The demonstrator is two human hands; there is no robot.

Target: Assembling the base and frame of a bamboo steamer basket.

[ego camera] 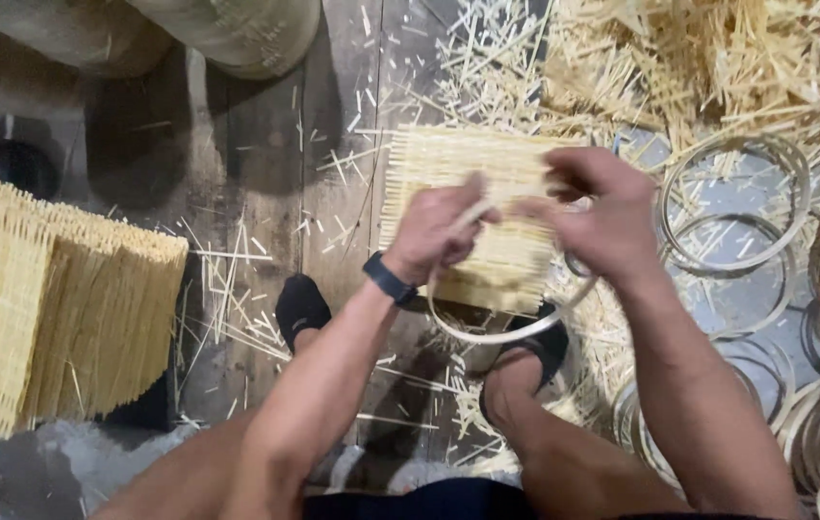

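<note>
- Left hand [439, 231] and right hand [602, 212]: both clamped on the woven bamboo mat [473, 207], held above the floor.
- Bamboo hoop [501, 332]: directly below the mat, touching it.
- Stack of mats [44, 299]: well left of the held mat.
- Loose hoops [737, 207]: right of the mat.

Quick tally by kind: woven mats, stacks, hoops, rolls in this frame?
Pale woven bamboo-stick mat held in both hands: 1
Thin bent bamboo hoop under that mat: 1
Stack of finished woven mats at left: 1
Loose bamboo hoops on floor at right: too overlapped to count exactly, at least 6
Large rolls at top: 2
Total: at least 11
</note>
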